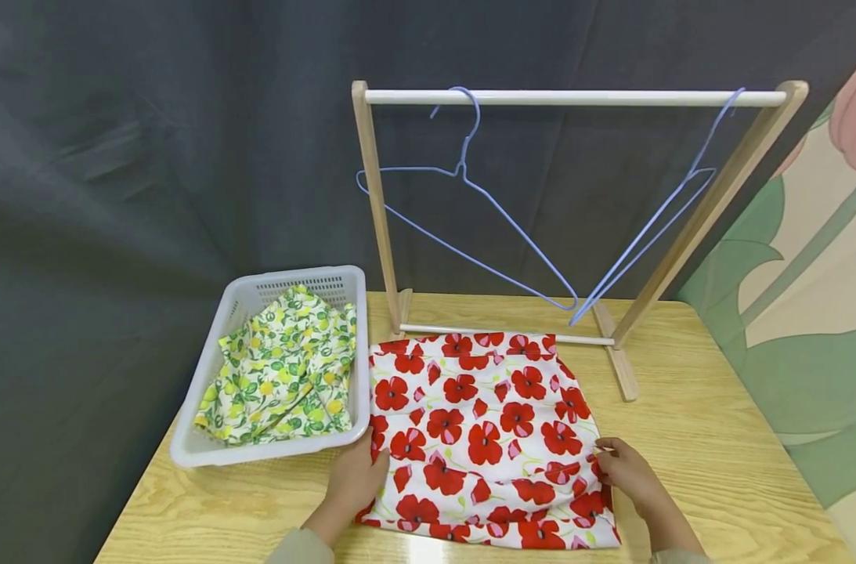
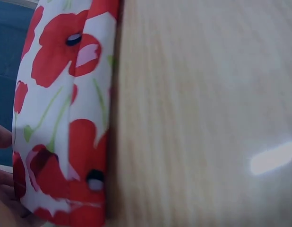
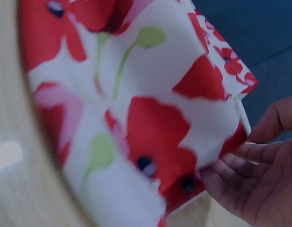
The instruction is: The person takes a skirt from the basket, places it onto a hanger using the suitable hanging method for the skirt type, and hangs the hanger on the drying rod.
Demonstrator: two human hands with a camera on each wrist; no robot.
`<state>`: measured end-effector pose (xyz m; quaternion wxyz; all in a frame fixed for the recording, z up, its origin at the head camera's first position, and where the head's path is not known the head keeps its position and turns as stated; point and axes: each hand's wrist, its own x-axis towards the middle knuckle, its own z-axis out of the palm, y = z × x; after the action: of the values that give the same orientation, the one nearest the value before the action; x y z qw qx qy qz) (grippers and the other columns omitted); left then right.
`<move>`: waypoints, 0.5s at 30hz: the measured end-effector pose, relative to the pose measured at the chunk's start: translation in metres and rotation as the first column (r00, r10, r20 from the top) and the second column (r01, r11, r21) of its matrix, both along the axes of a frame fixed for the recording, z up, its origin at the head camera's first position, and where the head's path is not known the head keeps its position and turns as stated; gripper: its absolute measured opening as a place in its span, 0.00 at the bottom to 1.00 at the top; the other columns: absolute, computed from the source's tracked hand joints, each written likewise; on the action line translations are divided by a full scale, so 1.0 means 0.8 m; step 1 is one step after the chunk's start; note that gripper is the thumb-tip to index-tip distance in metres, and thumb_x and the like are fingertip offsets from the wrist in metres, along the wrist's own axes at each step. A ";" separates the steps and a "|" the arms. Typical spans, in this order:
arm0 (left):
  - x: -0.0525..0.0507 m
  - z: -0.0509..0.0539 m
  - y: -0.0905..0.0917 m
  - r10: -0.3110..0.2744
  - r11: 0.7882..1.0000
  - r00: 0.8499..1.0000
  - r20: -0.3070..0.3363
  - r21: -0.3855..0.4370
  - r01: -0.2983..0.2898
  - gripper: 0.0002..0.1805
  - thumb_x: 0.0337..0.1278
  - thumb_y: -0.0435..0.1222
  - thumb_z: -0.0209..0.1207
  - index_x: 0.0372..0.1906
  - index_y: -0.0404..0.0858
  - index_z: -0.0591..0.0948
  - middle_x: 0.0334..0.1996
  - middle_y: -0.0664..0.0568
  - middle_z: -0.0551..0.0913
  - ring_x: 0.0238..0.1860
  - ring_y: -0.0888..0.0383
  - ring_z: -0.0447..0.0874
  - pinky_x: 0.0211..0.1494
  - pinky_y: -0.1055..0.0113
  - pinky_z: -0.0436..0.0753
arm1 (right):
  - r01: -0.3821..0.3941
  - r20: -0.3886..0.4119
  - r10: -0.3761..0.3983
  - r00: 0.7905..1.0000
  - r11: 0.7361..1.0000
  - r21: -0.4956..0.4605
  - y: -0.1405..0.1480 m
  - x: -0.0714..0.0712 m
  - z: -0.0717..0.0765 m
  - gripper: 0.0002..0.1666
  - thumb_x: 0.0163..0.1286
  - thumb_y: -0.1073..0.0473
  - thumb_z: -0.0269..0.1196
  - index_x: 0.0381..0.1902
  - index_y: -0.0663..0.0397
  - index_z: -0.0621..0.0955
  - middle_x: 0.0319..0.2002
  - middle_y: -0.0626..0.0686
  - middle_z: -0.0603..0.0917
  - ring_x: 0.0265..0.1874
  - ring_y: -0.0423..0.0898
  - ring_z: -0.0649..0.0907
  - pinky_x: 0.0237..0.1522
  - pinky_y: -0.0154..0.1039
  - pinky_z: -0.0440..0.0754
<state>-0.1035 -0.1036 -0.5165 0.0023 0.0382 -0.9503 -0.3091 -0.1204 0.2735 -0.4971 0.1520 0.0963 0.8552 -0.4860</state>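
A white cloth (image 1: 484,439) printed with red poppies lies spread on the table, its layers rumpled near the front. My left hand (image 1: 357,474) holds its left edge, thumb on top and the other fingers partly hidden. At the opposite edge my right hand (image 1: 632,474) pinches the fabric. In the right wrist view, the right fingers (image 3: 231,182) reach under the lifted edge of the cloth (image 3: 150,123). The left wrist view shows the near edge of the cloth (image 2: 56,118), with part of the left hand (image 2: 11,203) at the frame's border.
A white plastic basket (image 1: 272,454) with lemon-print fabric (image 1: 287,368) stands on the left. Behind the cloth is a wooden rack (image 1: 374,204) with a white rail (image 1: 576,98), carrying two blue hangers (image 1: 512,223). The wooden table (image 1: 724,439) extends to the right.
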 end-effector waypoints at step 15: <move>-0.046 0.005 0.028 0.139 0.919 0.969 0.202 0.338 -0.203 0.34 0.50 0.39 0.50 0.63 0.36 0.52 0.56 0.42 0.60 0.51 0.47 0.62 0.55 0.53 0.61 | -0.137 -0.018 0.139 0.990 0.986 0.092 -0.019 -0.057 0.010 0.27 0.62 0.60 0.49 0.52 0.76 0.61 0.44 0.70 0.69 0.41 0.59 0.71 0.40 0.50 0.71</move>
<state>-0.1404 -0.0811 -0.5128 -0.0607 0.1480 -0.8679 -0.4703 -0.1661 0.2580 -0.4893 0.1701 0.0376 0.8827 -0.4364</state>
